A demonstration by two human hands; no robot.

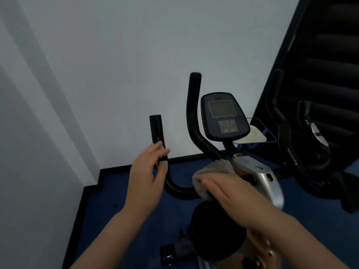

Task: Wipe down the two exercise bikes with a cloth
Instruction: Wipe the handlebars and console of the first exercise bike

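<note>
A small clear tray (271, 135) with blue edges sits just behind the bike's screen. Something flat and pale (255, 134) lies inside it. What it is cannot be told.

The floor (120, 191) is dark blue, with a black strip along the bottom of the wall. The wall (116, 65) is plain and light, and the room makes a corner on the left. On the right there is a big dark window shade (330, 55) with slats.

The first bike (264, 177) stands in the middle. It has black curved handlebars (192, 117), a dark screen (223, 115) with buttons under it, and a silver body. Its black seat (215, 230) is low in the picture, close to the person. The second bike (314, 152) is black and stands just to the right, partly in shadow.

The left hand (147, 171) is on the left handlebar grip (156, 131). Its fingers (162, 152) are bent loosely around the bar, not squeezed tight.

The right hand (231, 193) lies flat on top of the cloth (215, 171). Its fingers (211, 183) are straight and close together, pressing down. The cloth is grey and fluffy. It sits where the handlebars meet the silver body of the first bike.
</note>
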